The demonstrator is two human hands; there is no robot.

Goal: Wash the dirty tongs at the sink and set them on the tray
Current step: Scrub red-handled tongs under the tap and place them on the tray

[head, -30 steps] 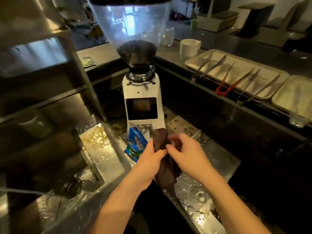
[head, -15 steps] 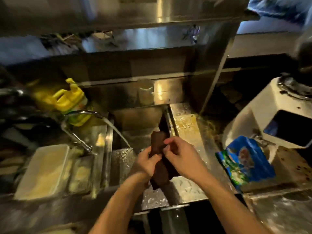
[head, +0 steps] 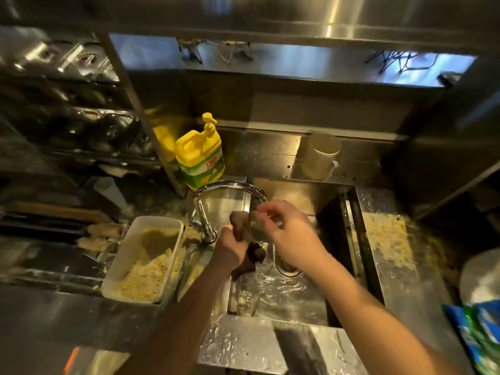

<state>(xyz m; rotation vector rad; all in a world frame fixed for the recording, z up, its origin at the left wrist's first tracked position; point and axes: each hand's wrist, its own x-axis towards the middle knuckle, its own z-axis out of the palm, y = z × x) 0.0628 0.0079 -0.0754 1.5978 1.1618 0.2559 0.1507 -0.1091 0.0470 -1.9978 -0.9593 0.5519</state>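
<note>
The single head-worn view looks steeply down from close above the sink (head: pixel 335 255), facing its back wall, with the faucet (head: pixel 216 190) near frame centre.

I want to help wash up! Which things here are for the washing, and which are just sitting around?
For the washing:
- sink
- tap
- brown cloth, gripped by the left hand
- right hand, loose near the spout

Just sitting around:
- yellow soap bottle
- white tub of crumbs
- pale cup
- blue packet
</note>
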